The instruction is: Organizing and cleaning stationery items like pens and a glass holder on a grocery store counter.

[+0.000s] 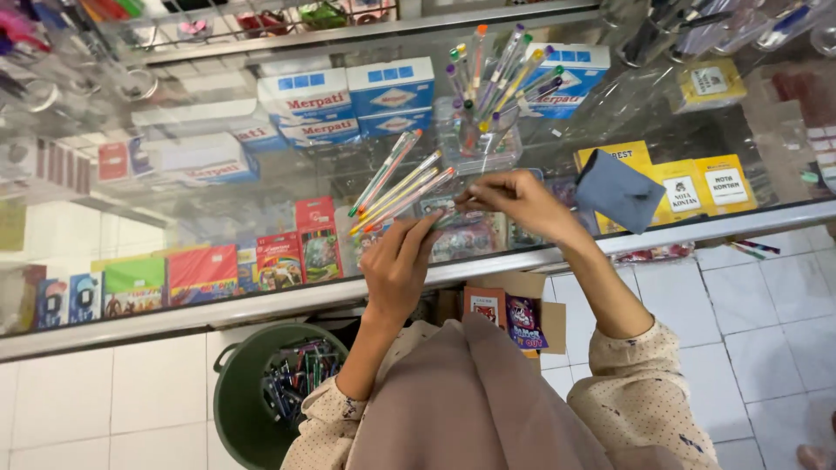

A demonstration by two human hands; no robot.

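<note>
Coloured pens lie fanned in a small bundle at the centre of the frame, tips pointing to the upper right, their lower ends gathered at the left hand. The left-hand fingers are curled narrowly around that gathered end, which keeps the bundle from spreading over the glass tabletop. The right hand, just right of centre, has its fingers pinched together on a thin item at the bundle's near end; whether that is a single pen or a strip of wrapping cannot be told, as the area is blurred. Both hands work close together, almost touching.

A clear pen cup stands just above the hands, upper centre, holding more pens of the same kind upright, so stock is within reach. A grey cloth lies flat on the glass to the right of the right hand, apart from it. Blue-and-white boxes sit behind the glass in the upper centre, yellow pads at the right, and colouring sets at lower left inside the case. A green bucket with small items inside stands on the tiled floor, lower left, below the tabletop edge.
</note>
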